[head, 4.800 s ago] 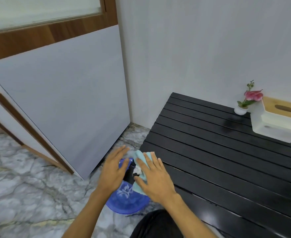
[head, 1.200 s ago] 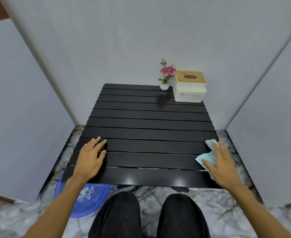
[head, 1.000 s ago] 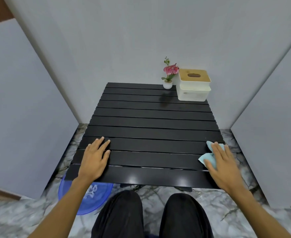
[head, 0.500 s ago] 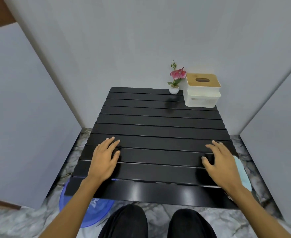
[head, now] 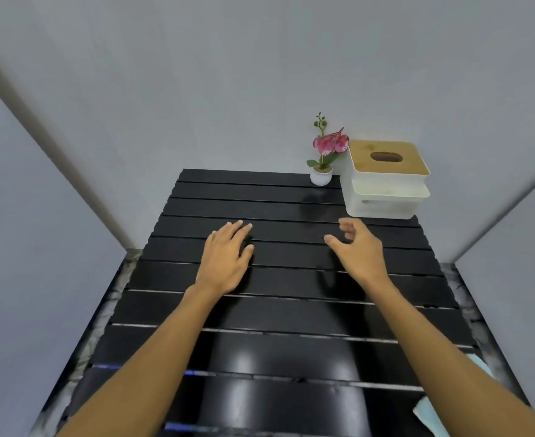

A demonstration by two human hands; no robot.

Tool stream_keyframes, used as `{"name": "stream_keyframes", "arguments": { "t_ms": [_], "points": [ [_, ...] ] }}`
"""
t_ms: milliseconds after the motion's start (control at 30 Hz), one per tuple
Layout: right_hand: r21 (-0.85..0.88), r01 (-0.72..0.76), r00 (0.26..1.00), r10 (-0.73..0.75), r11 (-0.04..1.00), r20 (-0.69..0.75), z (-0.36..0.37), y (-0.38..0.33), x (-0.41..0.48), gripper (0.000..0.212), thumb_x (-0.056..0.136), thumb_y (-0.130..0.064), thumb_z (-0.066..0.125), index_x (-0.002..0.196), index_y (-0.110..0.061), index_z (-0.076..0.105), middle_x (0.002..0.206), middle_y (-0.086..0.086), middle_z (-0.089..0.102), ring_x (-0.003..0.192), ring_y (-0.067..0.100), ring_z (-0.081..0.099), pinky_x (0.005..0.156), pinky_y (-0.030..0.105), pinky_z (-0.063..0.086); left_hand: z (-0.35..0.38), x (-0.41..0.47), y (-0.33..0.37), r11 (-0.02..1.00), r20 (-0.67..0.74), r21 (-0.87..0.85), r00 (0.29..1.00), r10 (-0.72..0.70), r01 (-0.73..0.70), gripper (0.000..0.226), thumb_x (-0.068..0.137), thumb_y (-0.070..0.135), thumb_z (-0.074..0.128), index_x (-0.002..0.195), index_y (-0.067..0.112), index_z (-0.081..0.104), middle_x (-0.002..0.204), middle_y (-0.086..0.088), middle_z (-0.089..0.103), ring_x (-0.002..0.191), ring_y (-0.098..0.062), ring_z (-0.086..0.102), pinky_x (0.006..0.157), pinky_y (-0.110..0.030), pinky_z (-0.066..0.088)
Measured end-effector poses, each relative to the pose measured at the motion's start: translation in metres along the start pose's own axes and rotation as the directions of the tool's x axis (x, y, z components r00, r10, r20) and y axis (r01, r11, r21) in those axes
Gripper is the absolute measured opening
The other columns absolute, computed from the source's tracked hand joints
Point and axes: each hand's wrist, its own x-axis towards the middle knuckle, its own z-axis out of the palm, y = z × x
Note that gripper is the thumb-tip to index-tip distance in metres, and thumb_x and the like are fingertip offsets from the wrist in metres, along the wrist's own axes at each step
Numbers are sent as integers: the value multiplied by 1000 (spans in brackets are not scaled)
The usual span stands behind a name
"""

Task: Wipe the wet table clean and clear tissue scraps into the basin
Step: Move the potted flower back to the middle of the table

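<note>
Head view: both hands are empty. The left hand (head: 225, 260) lies flat mid-bench, and the right hand (head: 359, 247) hovers half-curled, nearer the tissue box (head: 386, 181) at the far right corner. The blue cloth (head: 430, 414) lies at the bench's (head: 291, 310) near right corner, beside the right forearm.

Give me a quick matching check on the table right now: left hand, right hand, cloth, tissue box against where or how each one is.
Things:
1. left hand
2. right hand
3. cloth
4. tissue box

States:
A. far right corner, beside the flower pot
B. near right edge of the table, partly hidden by the forearm
C. flat, palm down on the slats
D. raised, fingers curled, empty

Pairs: 1-C, 2-D, 3-B, 4-A
</note>
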Motion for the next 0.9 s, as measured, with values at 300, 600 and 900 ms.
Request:
{"name": "stream_keyframes", "arguments": {
  "t_ms": [300,600,900],
  "points": [
    [40,22,992,-17,999,-127,49,-6,103,61,81,-31,69,133,-12,45,135,5,52,124,21,48,102,30,37,21,19,-6,996,-42,93,999,4,0,49,97,43,29,143,29,36,154,4,30,144,-13,16,118,-36,8],
    [58,77,953,-57,995,-298,73,-4,156,45,80,-23,70,118,-9,51,120,6,61,109,21,57,82,16,35,21,19,-6,993,-44,120,999,9,-4,50,95,44,28,142,29,37,154,4,30,143,-12,18,118,-37,10],
    [77,99,932,-66,992,-356,77,-5,177,37,84,-26,65,115,-9,55,111,8,66,99,23,61,80,21,42,22,20,-6,990,-52,140,999,11,-4,49,95,44,28,141,30,37,152,5,31,142,-12,19,118,-38,11]
  ]
}}
